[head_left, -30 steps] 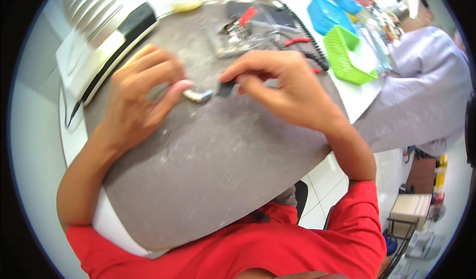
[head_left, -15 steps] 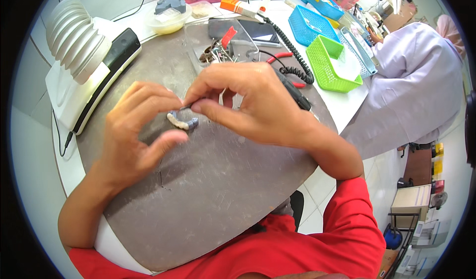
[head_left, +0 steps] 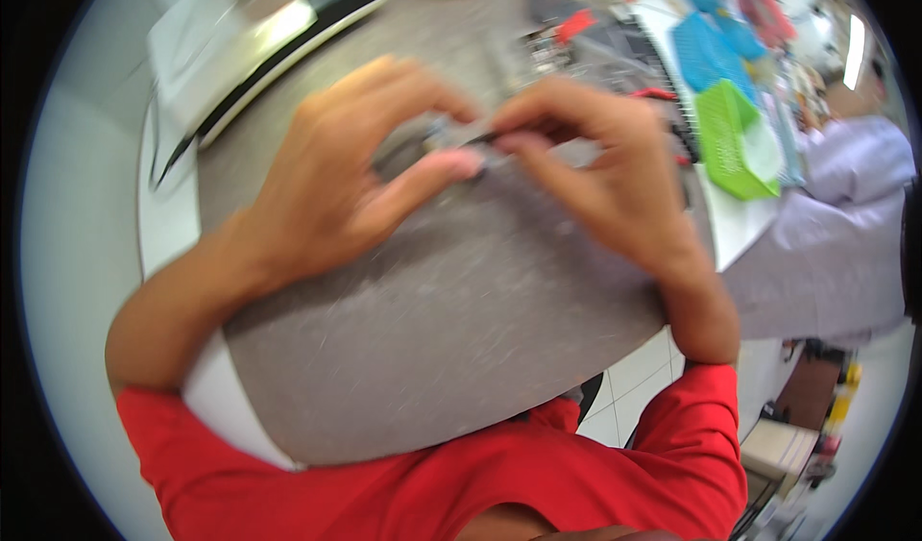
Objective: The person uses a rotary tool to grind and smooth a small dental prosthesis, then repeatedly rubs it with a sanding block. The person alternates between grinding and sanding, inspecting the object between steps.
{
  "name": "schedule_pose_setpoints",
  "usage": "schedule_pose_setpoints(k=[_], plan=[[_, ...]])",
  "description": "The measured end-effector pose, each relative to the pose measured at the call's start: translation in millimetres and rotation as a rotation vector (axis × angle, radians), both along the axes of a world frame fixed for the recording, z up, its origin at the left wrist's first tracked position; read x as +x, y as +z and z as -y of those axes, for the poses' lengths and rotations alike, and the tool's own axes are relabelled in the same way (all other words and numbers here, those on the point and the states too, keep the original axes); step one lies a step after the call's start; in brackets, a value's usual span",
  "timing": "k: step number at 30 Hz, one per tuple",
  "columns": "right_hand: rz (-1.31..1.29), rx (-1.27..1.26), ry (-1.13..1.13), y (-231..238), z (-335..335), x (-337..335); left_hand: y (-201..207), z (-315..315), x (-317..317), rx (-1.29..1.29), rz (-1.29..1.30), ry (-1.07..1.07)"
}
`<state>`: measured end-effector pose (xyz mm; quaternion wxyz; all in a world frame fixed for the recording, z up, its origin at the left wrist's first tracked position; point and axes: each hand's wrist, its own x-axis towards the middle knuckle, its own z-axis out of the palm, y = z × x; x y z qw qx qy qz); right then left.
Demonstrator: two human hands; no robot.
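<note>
- Basket [head_left: 720, 147], green, holds something white [head_left: 765, 152]
- Clear box [head_left: 509, 63] holds blurred metal bits [head_left: 549, 53], red tag [head_left: 576, 27]
- Left hand [head_left: 336, 161]: thumb, fingers spread
- Right hand [head_left: 619, 161] pinches dark piece [head_left: 481, 139]

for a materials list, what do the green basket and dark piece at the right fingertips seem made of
Green basket: probably moulded plastic, satin finish, given uniform colour and thin walls. Dark piece: looks matte, but blur leaves its material open.

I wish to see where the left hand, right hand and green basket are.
Left hand [head_left: 327, 164]: head view, on its back.
Right hand [head_left: 626, 152]: head view, on its back.
Green basket [head_left: 722, 149]: head view, on its left side wall.
</note>
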<state>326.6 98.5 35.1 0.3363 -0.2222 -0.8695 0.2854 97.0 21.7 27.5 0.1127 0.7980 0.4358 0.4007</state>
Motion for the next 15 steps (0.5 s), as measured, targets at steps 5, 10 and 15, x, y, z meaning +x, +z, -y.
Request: schedule_pose_setpoints(k=[5, 10, 15], plan=[[0.003, 0.14, -0.049, 5.6, -0.6, 9.5, -6.8, -7.6, -14.4, 0.123, -0.112, -0.131], [0.205, 0.38, 0.098, 12.5, 0.2, 15.3, -13.2, -11.8, -17.6, 0.163, -0.257, -0.162], [0.245, 0.435, 0.239, 6.0, 6.6, 13.0, -16.8, -15.8, -18.8, 0.228, -0.321, -0.179]])
